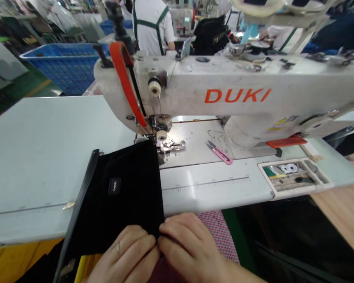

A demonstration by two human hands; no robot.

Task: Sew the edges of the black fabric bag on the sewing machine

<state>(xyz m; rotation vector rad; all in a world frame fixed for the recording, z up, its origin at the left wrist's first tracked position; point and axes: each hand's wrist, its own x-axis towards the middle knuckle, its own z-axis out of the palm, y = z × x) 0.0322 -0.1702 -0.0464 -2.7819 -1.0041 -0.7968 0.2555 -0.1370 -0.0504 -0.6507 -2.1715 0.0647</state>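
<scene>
Work at a sewing machine (188, 80), seen from the operator's side. A black fabric piece (138, 196) lay on the pale tabletop (41, 137), its far corner at the needle area (159, 135) and its near end hanging over the front edge toward the operator. The left hand (129, 253), which wore a ring, and the right hand (188, 245) met at the near end of the piece's right-hand edge. The fingers of both were bent and pressed together, pinching the cloth between them; the exact hold of the tips was hidden from where I stood.

Step in hand: judging by the posture, the edge was being lined up for a seam. The next move seemed to call for keeping that edge taut and straight, with both hands guiding it evenly toward the needle; the overhanging weight could have pulled it askew.

Inscriptions: the machine arm bore "DUKI" in large orange capitals. A small dark label (114, 186) on the cloth carried pale lettering set sideways, seemingly beginning with C, the rest too small to read surely. Stickers (283, 122) near the machine's pillar, partly yellow, were illegible, as were the numerals on the ruler scale (206, 184) along the tabletop. Pink thread snips (220, 152), lying on the machine bed to the right of the needle, showed no legible mark.
</scene>
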